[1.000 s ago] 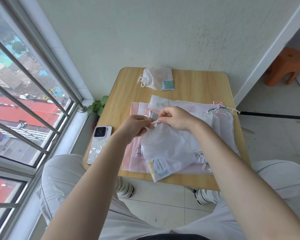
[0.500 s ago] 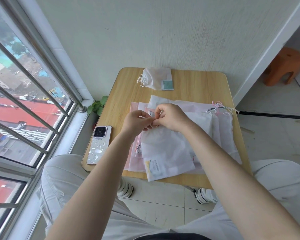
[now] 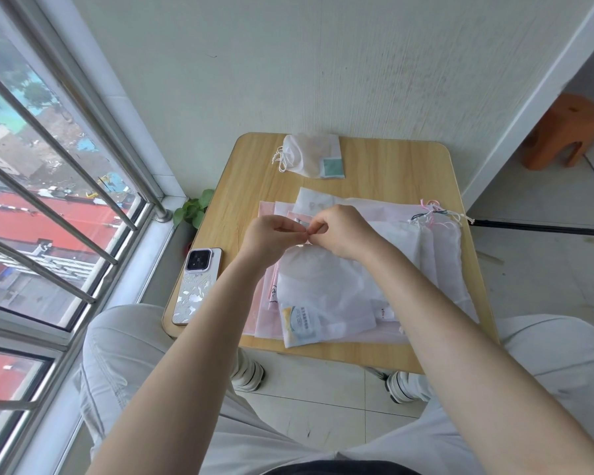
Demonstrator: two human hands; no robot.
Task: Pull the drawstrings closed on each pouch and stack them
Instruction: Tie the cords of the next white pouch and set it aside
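A white mesh drawstring pouch [image 3: 323, 289] with a printed label lies on top of a pile of flat pink and white pouches [image 3: 446, 255] in the middle of the small wooden table [image 3: 395, 166]. My left hand [image 3: 271, 236] and my right hand [image 3: 340, 231] meet at the pouch's gathered top, and both pinch its drawstring there. The string itself is mostly hidden between my fingers. One closed white pouch [image 3: 309, 156], strings bunched at its left, rests alone at the table's far edge.
A phone [image 3: 197, 286] in a patterned case lies at the table's left edge. A barred window runs along the left. A small plant [image 3: 192, 210] sits in the corner by the sill. An orange stool [image 3: 563, 132] stands on the floor at the right.
Both hands have shifted slightly away from me, staying together at the pouch's top. The pouch's mouth looks more gathered than a second ago.
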